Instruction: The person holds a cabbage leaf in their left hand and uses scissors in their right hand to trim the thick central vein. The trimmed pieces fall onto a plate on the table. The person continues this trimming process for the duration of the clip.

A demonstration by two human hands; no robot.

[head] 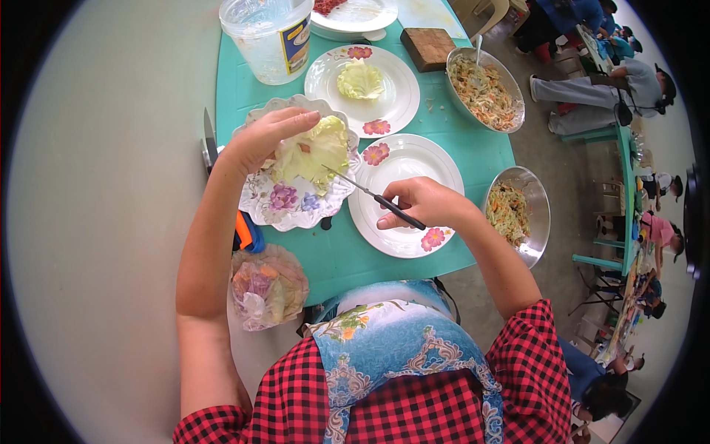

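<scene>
My left hand (270,136) holds a pale green cabbage leaf (313,152) above a scalloped floral dish (266,206). The thumb rests at the leaf's upper edge, while most fingers are hidden beneath it. A thin blade with a black handle (396,210) is gripped in my right hand (424,205); seen nearly edge-on, it could be scissors or a knife. Its tip reaches the leaf's right side. Below my right hand lies a white plate with pink flowers (407,158). A second flowered plate (402,83) beyond it carries another cabbage leaf (360,80).
Shredded vegetables fill two metal bowls, one with a spoon (485,89) and one nearer (542,222). A plastic tub (266,53), wooden block (428,49) and red food (328,5) stand at the back. A knife (209,139) and plastic bag (269,288) lie left. Several people work at right.
</scene>
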